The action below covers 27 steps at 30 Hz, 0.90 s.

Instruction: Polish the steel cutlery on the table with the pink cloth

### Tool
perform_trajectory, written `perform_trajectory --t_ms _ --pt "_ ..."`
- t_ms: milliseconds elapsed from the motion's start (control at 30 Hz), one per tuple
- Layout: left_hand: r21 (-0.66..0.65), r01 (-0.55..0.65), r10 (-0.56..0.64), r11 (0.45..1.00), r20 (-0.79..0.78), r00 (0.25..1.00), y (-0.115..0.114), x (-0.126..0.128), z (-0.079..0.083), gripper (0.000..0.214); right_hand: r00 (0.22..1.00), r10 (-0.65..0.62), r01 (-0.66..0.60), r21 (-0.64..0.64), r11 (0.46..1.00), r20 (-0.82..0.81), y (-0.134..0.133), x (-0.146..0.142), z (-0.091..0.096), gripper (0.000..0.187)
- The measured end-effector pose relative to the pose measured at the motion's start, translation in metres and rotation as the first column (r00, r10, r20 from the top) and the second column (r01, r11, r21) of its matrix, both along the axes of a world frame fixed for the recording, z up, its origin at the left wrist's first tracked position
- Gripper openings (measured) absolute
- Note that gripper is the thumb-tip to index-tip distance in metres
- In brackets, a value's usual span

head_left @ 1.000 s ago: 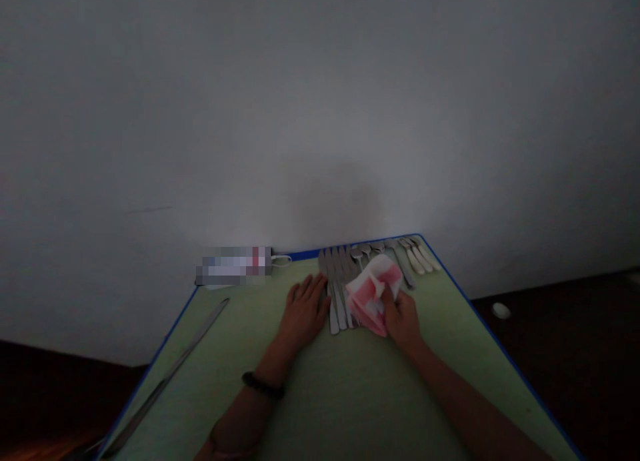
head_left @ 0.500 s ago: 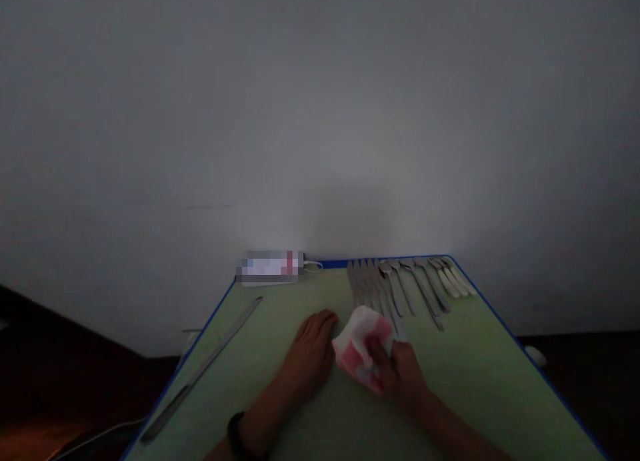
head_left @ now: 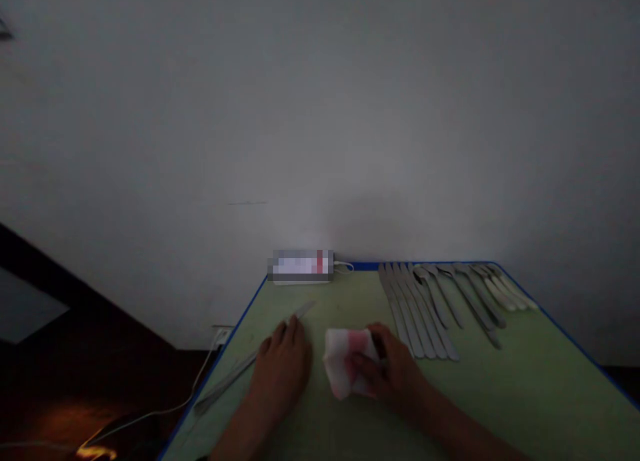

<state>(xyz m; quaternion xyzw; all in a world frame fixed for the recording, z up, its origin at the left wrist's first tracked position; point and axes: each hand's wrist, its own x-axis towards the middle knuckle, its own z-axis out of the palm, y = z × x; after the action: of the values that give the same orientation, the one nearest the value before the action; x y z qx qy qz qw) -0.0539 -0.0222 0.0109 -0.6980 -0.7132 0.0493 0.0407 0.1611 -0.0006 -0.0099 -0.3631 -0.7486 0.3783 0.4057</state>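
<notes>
My left hand point(head_left: 283, 361) lies over the middle of a long metal table knife point(head_left: 227, 381), its bent fingers closed across it. The narrow far end sticks out past my fingertips, and the near end runs down toward the left table edge. How firmly the fingers grip is hard to make out. My right hand point(head_left: 395, 367) pinches a folded pink and white cloth point(head_left: 343, 361) between thumb and fingers, above the table in front of me. Part of the cloth is hidden behind the fingers.
To the right, several long knives point(head_left: 415, 314) lie side by side, then spoons point(head_left: 447, 301) and other cutlery, with white-handled pieces point(head_left: 505, 291) at the far right. A device with a cable point(head_left: 300, 267) stands at the back edge of the green table point(head_left: 450, 414), against the wall.
My left hand has gone leftward onto the knife, which has shifted slightly right. My right hand, with the cloth, has drawn away from the row of knives. The view has turned left.
</notes>
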Motion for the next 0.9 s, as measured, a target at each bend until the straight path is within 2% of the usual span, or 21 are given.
perform_trajectory --t_ms 67,100,200,300,400,600,700,767,833,900 --pt "0.000 0.118 -0.118 0.993 0.039 0.992 0.000 0.000 0.000 0.048 0.986 -0.093 0.077 -0.125 0.989 -0.136 0.004 -0.003 0.002 0.031" --pt "0.020 0.137 -0.138 0.990 0.056 0.989 0.000 -0.002 0.000 0.050 0.974 -0.118 0.083 -0.182 0.980 -0.191 0.006 -0.004 0.003 0.033" --pt "0.079 0.046 -0.052 0.996 0.075 0.996 0.001 -0.016 0.006 0.046 0.964 -0.107 0.038 -0.273 0.961 -0.243 0.008 -0.002 0.004 0.034" --pt "-0.053 -0.007 0.013 0.999 0.105 0.994 0.002 -0.030 0.017 0.034 0.971 -0.118 0.056 -0.278 0.959 -0.210 0.011 0.001 0.004 0.034" --pt "-0.095 -0.001 0.015 0.995 0.144 0.990 0.002 -0.035 0.025 0.024 0.971 -0.107 0.037 -0.309 0.950 -0.214 0.014 0.004 0.003 0.035" --pt "-0.206 0.085 -0.018 0.975 0.308 0.951 -0.004 -0.029 0.024 0.017 0.942 -0.111 -0.037 -0.424 0.905 -0.318 0.021 0.005 -0.004 0.038" --pt "-0.224 0.131 -0.059 0.966 0.303 0.951 -0.009 -0.026 0.022 0.019 0.892 0.009 -0.235 -0.449 0.862 -0.451 0.015 0.005 -0.006 0.054" --pt "-0.191 0.138 -0.075 0.972 0.303 0.950 -0.010 -0.024 0.021 0.020 0.860 0.112 -0.358 -0.432 0.828 -0.498 0.009 0.005 -0.004 0.071" --pt "-0.156 0.116 -0.053 0.981 0.363 0.930 -0.009 -0.019 0.020 0.021 0.868 0.151 -0.382 -0.442 0.811 -0.473 0.003 0.006 0.001 0.090" --pt "-0.116 0.129 -0.056 0.985 0.495 0.867 -0.006 -0.011 0.017 0.020 0.892 0.121 -0.340 -0.471 0.814 -0.436 0.000 0.006 0.004 0.096"
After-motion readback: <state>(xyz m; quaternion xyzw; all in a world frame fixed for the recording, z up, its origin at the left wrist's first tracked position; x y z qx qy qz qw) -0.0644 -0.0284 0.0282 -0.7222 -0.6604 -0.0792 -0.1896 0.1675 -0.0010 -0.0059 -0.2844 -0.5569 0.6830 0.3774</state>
